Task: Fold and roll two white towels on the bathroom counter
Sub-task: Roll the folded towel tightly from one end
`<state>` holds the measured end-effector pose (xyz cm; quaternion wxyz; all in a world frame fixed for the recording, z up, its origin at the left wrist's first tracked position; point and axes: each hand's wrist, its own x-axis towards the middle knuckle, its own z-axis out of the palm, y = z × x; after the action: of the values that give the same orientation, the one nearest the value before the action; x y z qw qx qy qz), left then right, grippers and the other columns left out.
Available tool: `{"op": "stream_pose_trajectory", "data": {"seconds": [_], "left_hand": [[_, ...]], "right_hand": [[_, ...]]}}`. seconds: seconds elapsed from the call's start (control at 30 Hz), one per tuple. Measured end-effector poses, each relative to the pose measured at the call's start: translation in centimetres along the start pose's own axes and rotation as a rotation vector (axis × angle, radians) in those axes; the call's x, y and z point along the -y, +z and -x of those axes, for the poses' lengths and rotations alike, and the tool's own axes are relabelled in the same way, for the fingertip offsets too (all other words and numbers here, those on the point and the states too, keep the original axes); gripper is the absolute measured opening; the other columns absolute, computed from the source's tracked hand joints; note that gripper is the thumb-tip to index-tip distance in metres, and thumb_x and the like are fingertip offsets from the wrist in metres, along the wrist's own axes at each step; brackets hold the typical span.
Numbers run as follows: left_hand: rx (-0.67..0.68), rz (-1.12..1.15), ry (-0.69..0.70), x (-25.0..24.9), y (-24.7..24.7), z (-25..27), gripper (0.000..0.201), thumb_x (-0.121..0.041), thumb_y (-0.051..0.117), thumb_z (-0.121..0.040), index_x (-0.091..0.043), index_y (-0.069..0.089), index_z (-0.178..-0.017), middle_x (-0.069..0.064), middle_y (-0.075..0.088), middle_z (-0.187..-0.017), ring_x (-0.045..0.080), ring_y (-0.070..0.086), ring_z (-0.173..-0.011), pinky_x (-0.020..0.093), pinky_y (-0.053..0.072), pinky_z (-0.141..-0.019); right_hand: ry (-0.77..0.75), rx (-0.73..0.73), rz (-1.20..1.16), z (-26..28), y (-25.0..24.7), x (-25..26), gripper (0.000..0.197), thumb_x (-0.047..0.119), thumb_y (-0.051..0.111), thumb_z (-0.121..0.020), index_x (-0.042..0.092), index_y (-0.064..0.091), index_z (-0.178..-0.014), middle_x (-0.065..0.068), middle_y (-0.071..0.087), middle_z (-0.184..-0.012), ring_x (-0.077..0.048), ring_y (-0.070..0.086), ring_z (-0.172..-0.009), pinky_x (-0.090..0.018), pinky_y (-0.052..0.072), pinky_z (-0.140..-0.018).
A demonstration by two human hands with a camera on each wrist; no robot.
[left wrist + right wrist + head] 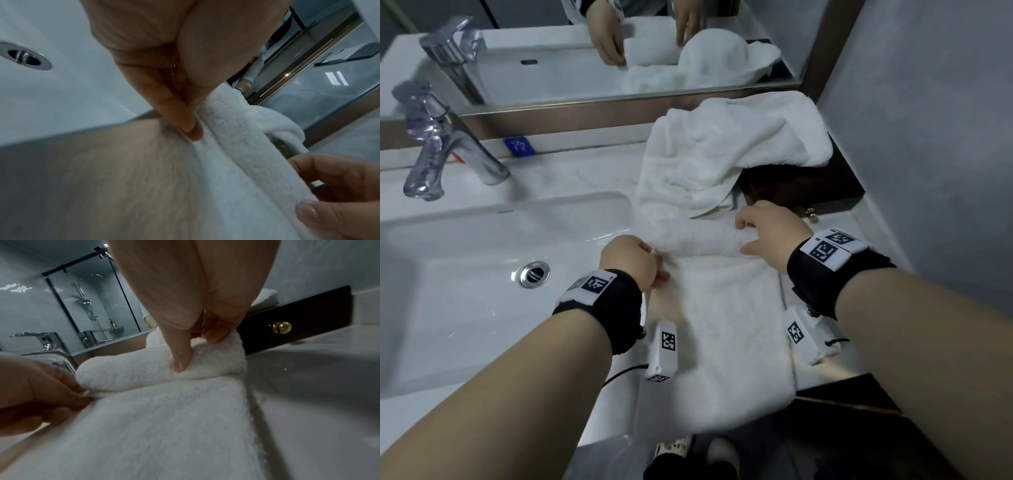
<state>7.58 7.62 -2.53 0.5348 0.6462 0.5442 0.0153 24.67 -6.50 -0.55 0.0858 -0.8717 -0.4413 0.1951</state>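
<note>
Left hand pinching the roll's left end, keeping the edge flush | folded towel lying flat on the counter beside the sink, far end rolled | right hand gripping the roll's right end, likely holding it tight | second towel heaped behind, crowding the dark box.

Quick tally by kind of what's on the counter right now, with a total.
White towels: 2, the half-rolled towel under both hands and the crumpled towel behind it
Faucets: 1, the chrome faucet
Dark wooden boxes: 1, the box with a brass knob
Total: 4
</note>
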Motion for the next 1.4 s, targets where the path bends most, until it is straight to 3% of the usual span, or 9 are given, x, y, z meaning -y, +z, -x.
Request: {"op": "stream_pose_trajectory", "data": {"seconds": [0.1, 0.47, 0.6, 0.73, 0.83, 1.03, 1.17, 1.27, 1.4], "left_hand": [[-0.062, -0.014, 0.02, 0.6, 0.5, -0.2, 0.014, 0.001, 0.057, -0.089, -0.01, 0.053, -0.081, 0.014, 0.068, -0.058, 0.034, 0.073, -0.066, 0.049, 0.061, -0.078], [-0.009, -0.029, -0.057, -1.2, 0.4, 0.1, 0.016, 0.008, 0.044, -0.092, 0.002, 0.059, -0.093, 0.019, 0.064, -0.052, 0.032, 0.064, -0.055, 0.038, 0.058, -0.056], [0.074, 0.23, -0.006, -1.0, 0.2, 0.4, 0.025, 0.016, 0.039, -0.085, 0.013, 0.062, -0.095, 0.035, 0.069, -0.092, 0.044, 0.071, -0.081, 0.049, 0.06, -0.079], [0.117, 0.617, -0.125, -0.9, -0.4, -0.2, 0.03, -0.01, 0.059, -0.087, 0.004, 0.052, -0.113, 0.026, 0.058, -0.107, 0.043, 0.069, -0.082, 0.04, 0.063, -0.067], [0.176, 0.525, -0.093, -0.9, -0.2, -1.1, 0.042, -0.032, 0.075, -0.086, 0.002, 0.059, -0.106, 0.018, 0.066, -0.101, 0.033, 0.073, -0.076, 0.033, 0.061, -0.059], [0.171, 0.39, -0.063, -0.9, -0.4, -1.8, 0.02, -0.013, 0.073, -0.086, 0.002, 0.063, -0.095, 0.02, 0.071, -0.092, 0.027, 0.074, -0.062, 0.026, 0.057, -0.05], [0.167, 0.267, -0.075, -1.4, -0.9, -1.7, 0.03, -0.01, 0.076, -0.079, 0.003, 0.063, -0.102, 0.021, 0.07, -0.098, 0.031, 0.074, -0.07, 0.029, 0.058, -0.053], [0.187, 0.157, -0.055, -1.9, -1.2, -1.8, 0.027, -0.004, 0.073, -0.076, 0.001, 0.065, -0.101, 0.021, 0.07, -0.102, 0.032, 0.073, -0.08, 0.036, 0.062, -0.064], [0.196, 0.017, 0.01, -2.3, -1.7, -1.7, 0.02, 0.001, 0.069, -0.073, -0.002, 0.068, -0.092, 0.019, 0.074, -0.092, 0.031, 0.075, -0.076, 0.041, 0.063, -0.067]], "right_hand": [[-0.021, -0.003, -0.001, 0.0, 0.3, -0.2, 0.033, 0.021, 0.073, -0.08, 0.018, 0.057, -0.109, -0.006, 0.049, -0.112, -0.026, 0.051, -0.099, -0.036, 0.046, -0.084], [-0.08, -0.088, 0.063, 0.5, 1.4, -0.3, 0.034, 0.017, 0.071, -0.081, 0.017, 0.054, -0.11, -0.007, 0.047, -0.115, -0.028, 0.047, -0.103, -0.037, 0.044, -0.082], [-0.088, -0.147, 0.083, 1.2, 2.1, -0.1, 0.033, 0.012, 0.068, -0.082, 0.016, 0.054, -0.111, -0.006, 0.047, -0.115, -0.027, 0.046, -0.098, -0.034, 0.043, -0.079], [-0.076, -0.197, 0.099, 1.9, 2.9, 0.3, 0.037, 0.0, 0.059, -0.078, 0.017, 0.052, -0.11, -0.004, 0.043, -0.11, -0.022, 0.036, -0.088, -0.035, 0.044, -0.074], [-0.067, -0.174, 0.054, 2.5, 3.1, 0.0, 0.038, 0.012, 0.062, -0.075, 0.019, 0.051, -0.11, -0.002, 0.038, -0.11, -0.022, 0.035, -0.093, -0.03, 0.041, -0.08], [-0.051, -0.203, -0.212, 3.7, 3.4, -1.1, 0.034, 0.013, 0.057, -0.086, 0.016, 0.059, -0.12, 0.001, 0.039, -0.117, -0.018, 0.042, -0.11, -0.025, 0.036, -0.098], [-0.004, -0.259, -0.406, 4.1, 3.3, -1.4, 0.017, 0.015, 0.053, -0.094, 0.019, 0.068, -0.104, 0.002, 0.036, -0.116, -0.016, 0.051, -0.093, -0.027, 0.048, -0.088], [0.002, -0.241, -0.408, 4.2, 3.2, -1.6, 0.018, 0.019, 0.051, -0.097, 0.02, 0.069, -0.1, -0.004, 0.036, -0.131, -0.018, 0.049, -0.105, -0.026, 0.042, -0.09], [0.06, -0.178, -0.326, 3.6, 1.4, -2.2, 0.016, 0.015, 0.05, -0.095, 0.022, 0.059, -0.106, -0.005, 0.052, -0.117, -0.021, 0.057, -0.09, -0.036, 0.052, -0.083]]}}
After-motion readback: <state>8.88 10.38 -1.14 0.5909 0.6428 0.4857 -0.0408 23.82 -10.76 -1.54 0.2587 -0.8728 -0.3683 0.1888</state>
